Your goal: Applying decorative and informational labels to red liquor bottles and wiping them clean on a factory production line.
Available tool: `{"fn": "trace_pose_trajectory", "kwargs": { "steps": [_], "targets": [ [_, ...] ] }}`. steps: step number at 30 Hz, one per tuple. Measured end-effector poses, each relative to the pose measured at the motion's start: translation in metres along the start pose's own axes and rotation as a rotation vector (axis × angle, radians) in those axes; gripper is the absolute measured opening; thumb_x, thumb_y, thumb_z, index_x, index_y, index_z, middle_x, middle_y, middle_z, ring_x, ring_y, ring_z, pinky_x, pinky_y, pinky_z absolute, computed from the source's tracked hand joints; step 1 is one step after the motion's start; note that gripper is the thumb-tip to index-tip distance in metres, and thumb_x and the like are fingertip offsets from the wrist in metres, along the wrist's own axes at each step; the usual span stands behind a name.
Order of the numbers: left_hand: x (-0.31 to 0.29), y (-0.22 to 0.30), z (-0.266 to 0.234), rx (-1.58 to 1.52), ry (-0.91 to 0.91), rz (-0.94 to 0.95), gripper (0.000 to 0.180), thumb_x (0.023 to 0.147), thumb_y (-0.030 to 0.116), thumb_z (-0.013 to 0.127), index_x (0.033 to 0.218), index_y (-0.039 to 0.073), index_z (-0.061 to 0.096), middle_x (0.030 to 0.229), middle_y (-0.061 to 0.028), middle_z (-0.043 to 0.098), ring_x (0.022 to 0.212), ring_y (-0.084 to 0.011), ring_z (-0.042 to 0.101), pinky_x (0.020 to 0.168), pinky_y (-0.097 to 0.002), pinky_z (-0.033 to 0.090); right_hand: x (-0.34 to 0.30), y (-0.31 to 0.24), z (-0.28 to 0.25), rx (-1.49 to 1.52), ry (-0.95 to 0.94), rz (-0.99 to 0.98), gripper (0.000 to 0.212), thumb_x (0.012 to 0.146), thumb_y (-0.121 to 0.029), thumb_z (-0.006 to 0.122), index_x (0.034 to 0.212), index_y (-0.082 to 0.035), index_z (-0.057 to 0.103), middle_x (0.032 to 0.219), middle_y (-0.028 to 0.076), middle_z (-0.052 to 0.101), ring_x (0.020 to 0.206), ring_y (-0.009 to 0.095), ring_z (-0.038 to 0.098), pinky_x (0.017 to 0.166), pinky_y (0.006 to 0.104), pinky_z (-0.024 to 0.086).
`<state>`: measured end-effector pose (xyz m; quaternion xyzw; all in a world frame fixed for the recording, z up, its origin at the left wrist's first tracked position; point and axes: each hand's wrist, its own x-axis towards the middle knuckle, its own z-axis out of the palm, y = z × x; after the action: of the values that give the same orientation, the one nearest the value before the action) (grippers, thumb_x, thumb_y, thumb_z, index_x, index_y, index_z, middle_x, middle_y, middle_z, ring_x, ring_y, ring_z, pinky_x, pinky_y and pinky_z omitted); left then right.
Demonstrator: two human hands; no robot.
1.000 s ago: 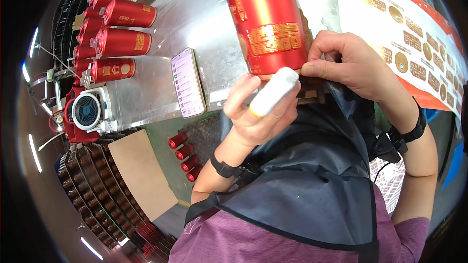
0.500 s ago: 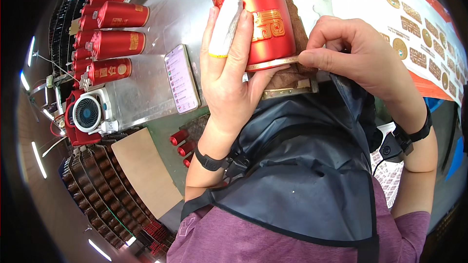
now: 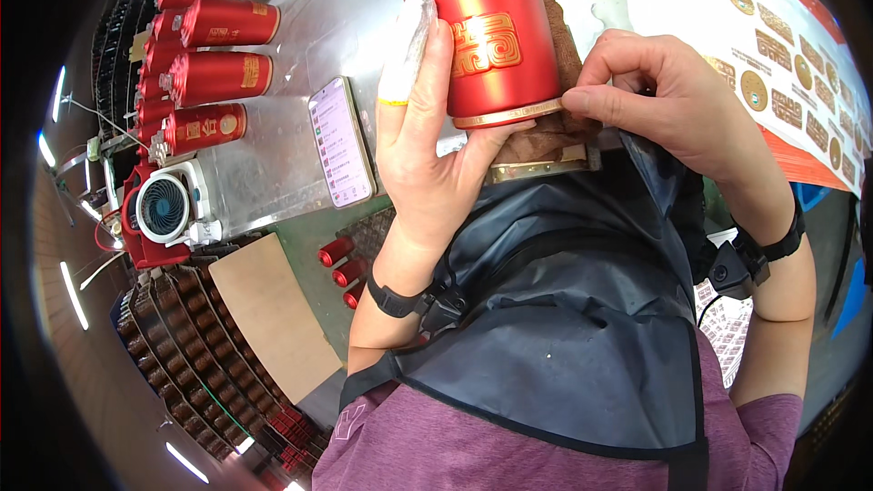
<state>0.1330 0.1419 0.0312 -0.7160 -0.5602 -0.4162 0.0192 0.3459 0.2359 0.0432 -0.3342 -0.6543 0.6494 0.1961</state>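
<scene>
- Left hand (image 3: 420,168): fingers extended along the left flank of the red bottle (image 3: 500,9), thumb spread away from them and lying under its near rim; a white finger cover (image 3: 407,50) sheathes one finger.
- Right hand (image 3: 650,109): thumb and forefinger pressed together at the right end of a thin gold-coloured strip (image 3: 509,116), apparently pinching it.
- The strip follows the bottle's near rim, between the two hands; a second ago the left fingers were bunched there, and they have since opened out along the side.
- The gold relief emblem (image 3: 486,44) sits farther left than half a second ago, so the bottle seems rolled slightly that way. I judge that the left hand steadies it while the right controls the strip's end.
- Brown cloth (image 3: 564,45) lies beneath the bottle and shows on its right.
- Farther left, a phone (image 3: 343,144) rests on the metal table (image 3: 282,141), with more red bottles (image 3: 223,75) beyond.
</scene>
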Motion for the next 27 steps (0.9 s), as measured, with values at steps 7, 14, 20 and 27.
{"fn": "trace_pose_trajectory", "kwargs": {
  "steps": [7, 14, 20, 27],
  "targets": [
    [-0.005, -0.003, 0.000, -0.056, 0.018, -0.036, 0.088, 0.068, 0.017, 0.089, 0.144, 0.001, 0.048, 0.146, -0.0223, 0.050, 0.128, -0.0346, 0.054, 0.106, -0.0398, 0.046, 0.003, 0.003, 0.003, -0.011, -0.001, -0.060, 0.025, 0.091, -0.024, 0.073, 0.081, -0.001, 0.069, 0.061, -0.007, 0.050, 0.055, 0.001, 0.040, 0.048, 0.0215, 0.030],
    [-0.010, -0.007, 0.001, -0.146, 0.024, -0.094, 0.087, 0.071, 0.016, 0.088, 0.146, 0.001, 0.046, 0.147, -0.0230, 0.048, 0.130, -0.0352, 0.053, 0.107, -0.0404, 0.044, 0.004, 0.006, 0.004, -0.016, -0.013, -0.052, 0.026, 0.091, -0.024, 0.073, 0.082, 0.000, 0.069, 0.062, -0.007, 0.051, 0.055, 0.001, 0.041, 0.048, 0.0215, 0.030],
    [-0.012, -0.009, 0.001, -0.148, 0.016, -0.101, 0.085, 0.074, 0.016, 0.087, 0.146, -0.002, 0.044, 0.148, -0.0232, 0.047, 0.132, -0.0353, 0.051, 0.109, -0.0406, 0.042, 0.005, 0.005, 0.003, -0.024, -0.017, -0.043, 0.026, 0.091, -0.024, 0.073, 0.081, 0.000, 0.069, 0.062, -0.007, 0.050, 0.056, 0.001, 0.041, 0.048, 0.0215, 0.030],
    [-0.020, -0.008, 0.003, -0.278, 0.034, -0.208, 0.081, 0.080, 0.015, 0.084, 0.146, -0.005, 0.041, 0.143, -0.0232, 0.050, 0.125, -0.0308, 0.057, 0.102, -0.0373, 0.049, 0.005, 0.004, 0.003, -0.021, -0.018, -0.017, 0.027, 0.090, -0.026, 0.073, 0.080, -0.001, 0.069, 0.061, -0.007, 0.050, 0.057, 0.001, 0.040, 0.049, 0.0222, 0.031]
  ]
}}
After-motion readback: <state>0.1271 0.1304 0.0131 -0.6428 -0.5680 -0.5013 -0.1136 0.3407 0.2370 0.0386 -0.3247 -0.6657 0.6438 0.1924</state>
